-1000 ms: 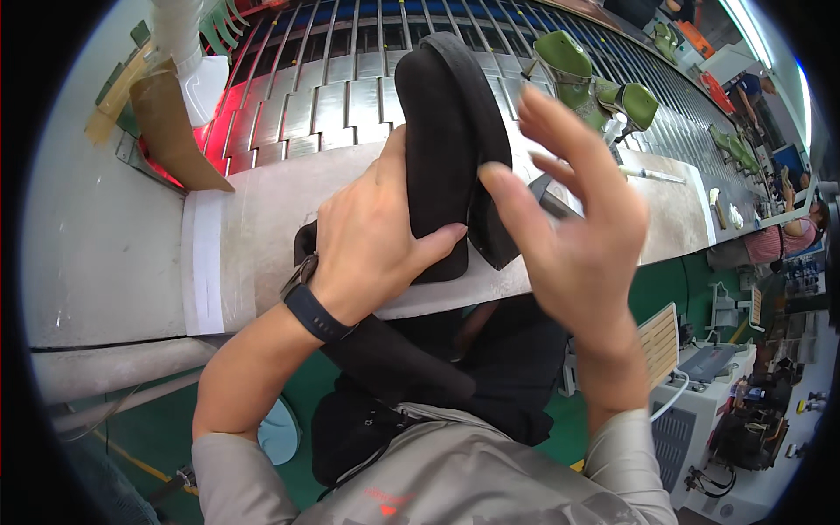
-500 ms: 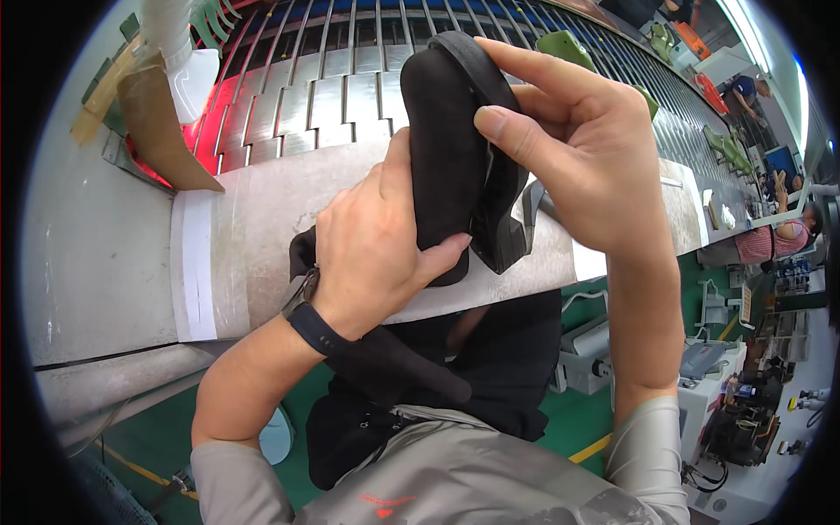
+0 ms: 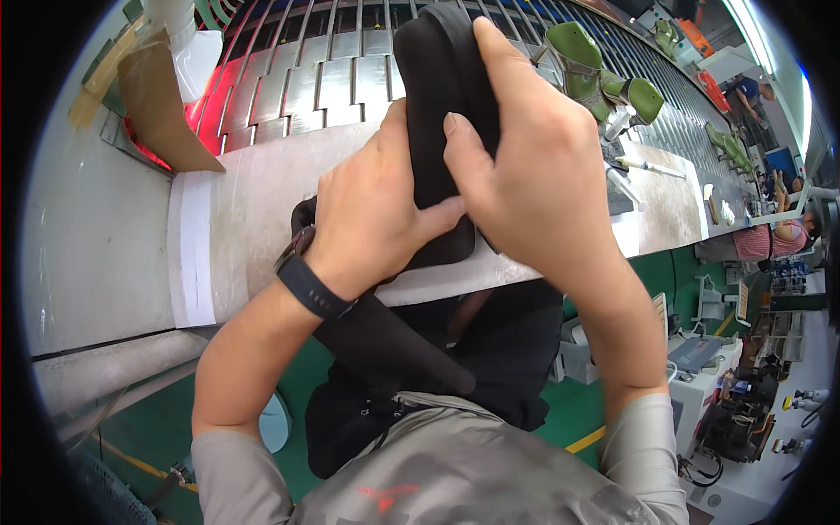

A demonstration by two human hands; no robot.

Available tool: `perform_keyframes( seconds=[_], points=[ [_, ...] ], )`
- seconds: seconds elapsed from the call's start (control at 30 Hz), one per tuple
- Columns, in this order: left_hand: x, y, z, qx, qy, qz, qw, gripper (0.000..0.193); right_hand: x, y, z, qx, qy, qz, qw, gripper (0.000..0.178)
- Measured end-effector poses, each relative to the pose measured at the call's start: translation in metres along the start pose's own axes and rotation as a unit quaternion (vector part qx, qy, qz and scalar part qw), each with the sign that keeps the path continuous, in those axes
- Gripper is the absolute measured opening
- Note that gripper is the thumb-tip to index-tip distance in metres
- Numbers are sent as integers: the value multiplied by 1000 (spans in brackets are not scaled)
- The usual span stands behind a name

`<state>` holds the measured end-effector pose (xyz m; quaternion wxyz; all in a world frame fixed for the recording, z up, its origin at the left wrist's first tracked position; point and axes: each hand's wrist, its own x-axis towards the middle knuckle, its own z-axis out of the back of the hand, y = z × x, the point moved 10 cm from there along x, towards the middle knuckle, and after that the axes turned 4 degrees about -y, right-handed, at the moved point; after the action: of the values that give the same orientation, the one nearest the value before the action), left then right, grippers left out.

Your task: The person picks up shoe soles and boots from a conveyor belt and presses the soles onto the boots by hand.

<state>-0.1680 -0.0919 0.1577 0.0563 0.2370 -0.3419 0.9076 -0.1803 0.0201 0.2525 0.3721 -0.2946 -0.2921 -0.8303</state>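
Note:
A black shoe [image 3: 427,96], long and rounded at its far end, is held over the near edge of the bench. My left hand [image 3: 367,197] wraps its left side, thumb across the near part. A black sole [image 3: 468,70] lies along the shoe's right side and far end. My right hand [image 3: 534,175] grips the sole, fingers over the outer edge and thumb on the shoe's face. Under my left wrist hangs a dark, soft, sleeve-like piece [image 3: 394,341]; whether it joins the shoe is hidden.
A slatted metal conveyor [image 3: 341,79] runs beyond the pale bench top [image 3: 254,192]. Green moulded pieces [image 3: 573,48] stand at the right, near a white-handled brush [image 3: 652,165]. A brown cardboard flap [image 3: 157,114] and white nozzle [image 3: 194,70] are at left. People work farther right.
The sole, which stood partly away from the shoe, now lies close against it. My right hand has turned and moved left, its thumb now on the shoe. Both hands tilt the shoe slightly.

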Motion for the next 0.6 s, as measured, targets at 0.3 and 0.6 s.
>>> perform_keyframes(
  seconds=[0.3,0.6],
  points=[
    [14,21,-10,-63,27,22,997,81,-58,-68,-40,255,-6,-191,948,64],
    [14,25,-17,-57,62,55,995,78,-55,-58,-33,121,-75,-118,983,52]
  ],
)
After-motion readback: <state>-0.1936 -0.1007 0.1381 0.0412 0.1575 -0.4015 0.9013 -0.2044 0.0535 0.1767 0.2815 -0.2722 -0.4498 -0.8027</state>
